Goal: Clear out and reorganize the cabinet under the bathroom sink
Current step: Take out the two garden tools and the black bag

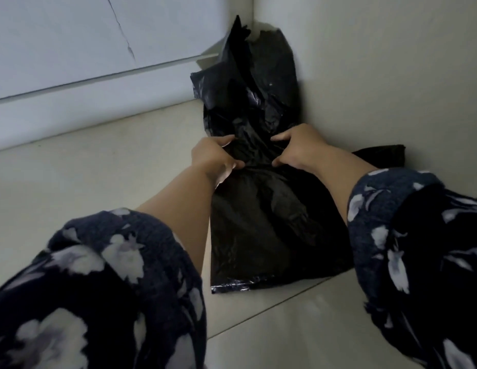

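Against the far right cabinet corner, left hand [214, 155] and right hand [298, 147] each pinch the black plastic bag [269, 222], bunching its middle, apparently to gather it for removal.

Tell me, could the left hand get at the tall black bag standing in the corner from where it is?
Probably yes. The left hand grips the flat black bag on the floor, and the tall bag stands right behind its fingers with nothing between them. It would have to let go first.
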### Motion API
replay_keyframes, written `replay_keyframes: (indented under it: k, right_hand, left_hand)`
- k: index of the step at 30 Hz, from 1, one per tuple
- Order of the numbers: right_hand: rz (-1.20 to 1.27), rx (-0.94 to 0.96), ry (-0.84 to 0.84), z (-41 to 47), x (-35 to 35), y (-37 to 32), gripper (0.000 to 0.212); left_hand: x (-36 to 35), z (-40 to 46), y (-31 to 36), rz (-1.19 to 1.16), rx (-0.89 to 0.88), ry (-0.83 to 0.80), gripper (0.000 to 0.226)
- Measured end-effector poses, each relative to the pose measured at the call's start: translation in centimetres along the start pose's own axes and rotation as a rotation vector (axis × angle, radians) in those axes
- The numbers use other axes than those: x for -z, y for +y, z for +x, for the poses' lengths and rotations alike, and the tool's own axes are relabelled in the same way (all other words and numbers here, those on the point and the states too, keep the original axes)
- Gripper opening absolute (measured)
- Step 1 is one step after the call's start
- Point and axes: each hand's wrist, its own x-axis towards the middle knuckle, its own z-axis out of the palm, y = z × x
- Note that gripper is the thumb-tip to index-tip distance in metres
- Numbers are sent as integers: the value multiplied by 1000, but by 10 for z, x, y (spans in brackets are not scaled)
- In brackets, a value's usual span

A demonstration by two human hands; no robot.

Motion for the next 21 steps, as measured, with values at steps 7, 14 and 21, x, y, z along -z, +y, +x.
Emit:
replay_keyframes:
  k: [7, 14, 21]
  right_hand:
    - [645, -26, 72, -42, 0, -4, 59]
    - [743, 58, 126, -128, 16, -13, 59]
    - [681, 21, 145, -252, 23, 11, 55]
  left_hand:
    - [28, -48, -14, -224, -103, 57, 71]
    - [45, -119, -21, -270, -197, 97, 72]
    - [26, -222, -30, -267, -224, 32, 72]
